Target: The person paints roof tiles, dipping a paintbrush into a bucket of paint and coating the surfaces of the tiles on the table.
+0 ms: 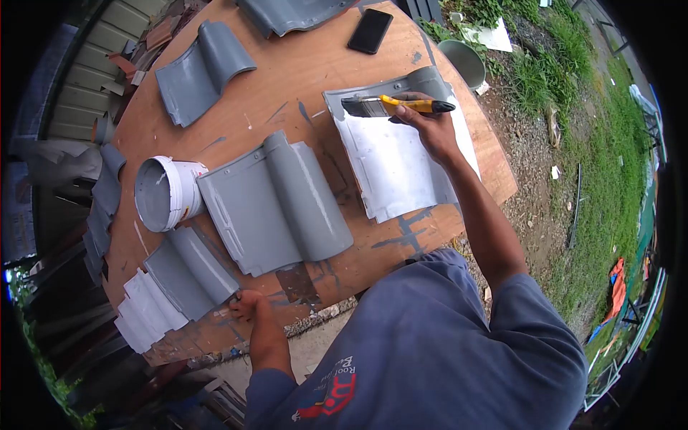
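Observation:
A paintbrush [376,107] with a yellow and black handle is gripped in my right hand [430,125]. Its bristles touch the upper part of a curved roof tile [401,165]. That tile is grey along its top edge and white over the rest. My left hand [247,304] rests at the table's near edge, fingers apart and holding nothing, beside the lower corner of a small grey tile [188,269]. Between my hands lies a larger grey roof tile [254,208].
On the paint-marked wooden table [301,64] are a white bucket with grey paint [192,188], a phone [370,31], a grey tile at the upper left [197,79] and a white tile [147,312]. A green bucket [464,61] stands beyond the right edge, near grass.

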Demonstrator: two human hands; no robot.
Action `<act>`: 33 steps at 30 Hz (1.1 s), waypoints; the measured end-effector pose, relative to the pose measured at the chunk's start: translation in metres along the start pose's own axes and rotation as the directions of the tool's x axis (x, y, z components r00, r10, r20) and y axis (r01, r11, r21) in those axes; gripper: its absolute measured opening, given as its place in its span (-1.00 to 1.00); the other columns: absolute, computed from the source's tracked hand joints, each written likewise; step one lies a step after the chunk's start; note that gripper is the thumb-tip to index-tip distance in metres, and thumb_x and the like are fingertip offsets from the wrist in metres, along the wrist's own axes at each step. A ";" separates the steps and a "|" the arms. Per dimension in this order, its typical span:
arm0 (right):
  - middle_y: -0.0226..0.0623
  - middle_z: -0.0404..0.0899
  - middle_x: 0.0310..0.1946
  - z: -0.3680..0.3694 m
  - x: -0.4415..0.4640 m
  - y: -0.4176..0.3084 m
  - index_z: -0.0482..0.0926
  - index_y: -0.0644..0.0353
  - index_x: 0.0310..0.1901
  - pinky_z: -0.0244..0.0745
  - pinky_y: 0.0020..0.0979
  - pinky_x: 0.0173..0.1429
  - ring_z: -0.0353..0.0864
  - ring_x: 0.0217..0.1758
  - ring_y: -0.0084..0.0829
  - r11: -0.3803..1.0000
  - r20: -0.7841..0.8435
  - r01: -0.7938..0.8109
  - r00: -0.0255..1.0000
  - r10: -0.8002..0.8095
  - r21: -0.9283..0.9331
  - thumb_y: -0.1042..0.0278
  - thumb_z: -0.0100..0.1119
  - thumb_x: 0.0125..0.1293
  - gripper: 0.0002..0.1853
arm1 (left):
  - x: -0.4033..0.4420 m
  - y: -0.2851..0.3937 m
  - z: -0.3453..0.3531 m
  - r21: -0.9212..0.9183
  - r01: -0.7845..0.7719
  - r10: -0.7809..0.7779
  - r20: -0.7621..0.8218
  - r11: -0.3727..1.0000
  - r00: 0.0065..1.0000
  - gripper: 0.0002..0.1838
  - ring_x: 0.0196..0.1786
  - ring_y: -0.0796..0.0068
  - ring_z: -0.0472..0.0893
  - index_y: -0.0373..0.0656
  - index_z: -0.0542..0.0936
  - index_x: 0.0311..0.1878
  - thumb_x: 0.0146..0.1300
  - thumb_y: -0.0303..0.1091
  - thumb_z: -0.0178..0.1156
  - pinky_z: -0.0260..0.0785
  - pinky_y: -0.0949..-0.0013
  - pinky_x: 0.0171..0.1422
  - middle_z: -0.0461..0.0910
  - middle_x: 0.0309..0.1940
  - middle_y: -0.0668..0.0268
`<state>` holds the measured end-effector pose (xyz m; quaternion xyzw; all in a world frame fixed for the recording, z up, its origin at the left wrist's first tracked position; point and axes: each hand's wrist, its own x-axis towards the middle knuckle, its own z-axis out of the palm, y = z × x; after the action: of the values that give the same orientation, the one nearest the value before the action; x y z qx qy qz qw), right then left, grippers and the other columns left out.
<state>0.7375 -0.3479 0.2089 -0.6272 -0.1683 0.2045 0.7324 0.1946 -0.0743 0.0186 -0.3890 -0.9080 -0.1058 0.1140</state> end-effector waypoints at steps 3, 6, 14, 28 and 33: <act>-0.17 0.80 -0.11 -0.009 0.017 0.012 0.73 0.27 0.10 0.64 -0.37 0.04 0.75 -0.09 -0.41 0.919 0.064 0.128 0.992 -0.112 -0.373 0.29 0.49 0.35 -0.64 | -0.005 0.003 -0.012 0.012 -0.014 0.014 0.059 1.000 0.998 -0.48 0.34 -0.08 0.43 0.00 0.55 0.25 0.31 0.01 0.01 0.34 -0.28 0.33 0.46 0.31 0.11; -0.18 0.79 -0.13 -0.001 0.010 0.020 0.77 0.21 0.03 0.61 -0.33 0.00 0.74 -0.12 -0.39 0.905 0.188 0.202 0.972 -0.140 -0.374 0.35 0.48 0.34 -0.74 | -0.005 0.000 -0.014 -0.003 -0.024 0.024 0.060 1.000 0.998 -0.48 0.34 -0.11 0.43 -0.01 0.56 0.24 0.31 0.01 0.01 0.34 -0.30 0.34 0.46 0.32 0.10; -0.21 0.77 -0.12 -0.029 -0.097 0.016 0.76 0.24 -0.07 0.66 -0.23 0.02 0.78 -0.07 -0.25 0.898 0.529 0.203 0.848 0.038 -0.390 0.53 0.45 0.27 -0.80 | -0.006 0.001 -0.014 0.009 -0.027 0.026 0.061 1.000 0.998 -0.48 0.35 -0.12 0.41 -0.03 0.57 0.23 0.34 0.01 -0.03 0.36 -0.32 0.33 0.47 0.29 0.08; -0.19 0.83 -0.18 0.015 0.077 -0.001 0.77 0.23 0.01 0.64 -0.31 0.02 0.79 -0.12 -0.37 0.817 0.223 0.267 0.959 -0.174 -0.511 0.33 0.45 0.35 -0.74 | -0.008 0.008 -0.021 -0.004 0.006 -0.006 0.099 1.000 0.995 -0.47 0.37 -0.10 0.38 -0.08 0.54 0.26 0.31 -0.03 0.01 0.37 -0.28 0.34 0.44 0.30 0.06; -0.20 0.81 -0.17 0.016 0.062 0.013 0.77 0.21 0.01 0.64 -0.33 0.01 0.79 -0.11 -0.36 0.820 0.271 0.242 0.956 -0.111 -0.518 0.36 0.47 0.33 -0.74 | -0.006 0.001 -0.009 -0.009 -0.002 0.002 0.046 1.000 0.999 -0.46 0.38 -0.13 0.38 -0.08 0.53 0.28 0.31 -0.03 0.00 0.36 -0.28 0.35 0.44 0.33 0.08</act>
<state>0.7811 -0.3007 0.1981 -0.7634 -0.3604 0.1495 0.5148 0.2004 -0.0808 0.0253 -0.3927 -0.9096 -0.1008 0.0913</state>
